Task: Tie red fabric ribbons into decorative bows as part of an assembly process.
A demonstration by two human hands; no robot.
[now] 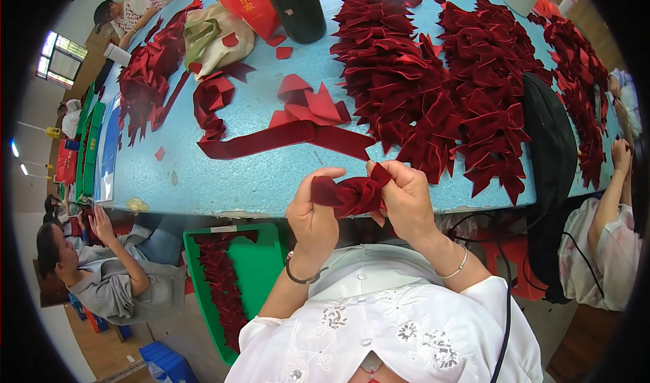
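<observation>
Between my two hands, just in front of the table edge, is a dark red velvet ribbon bow (pixel 351 196). My left hand (pixel 314 215) is closed on its left loop, with the thumb along the edge. On the other side my right hand (pixel 410 201) pinches the right end between thumb and fingers. A long strip of the same velvet ribbon (pixel 271 143) lies on the table just beyond, its right end near my right hand. Folded red ribbon pieces (pixel 308 104) sit behind that strip.
Rows of finished velvet bows (pixel 386 65) fill the light blue table (pixel 162 180) ahead and right. A black bottle (pixel 296 10), a red bag (pixel 237 4) and a cloth bag (pixel 220 37) stand at the back. A green tray (pixel 261 261) holds bows below left. Co-workers sit on both sides.
</observation>
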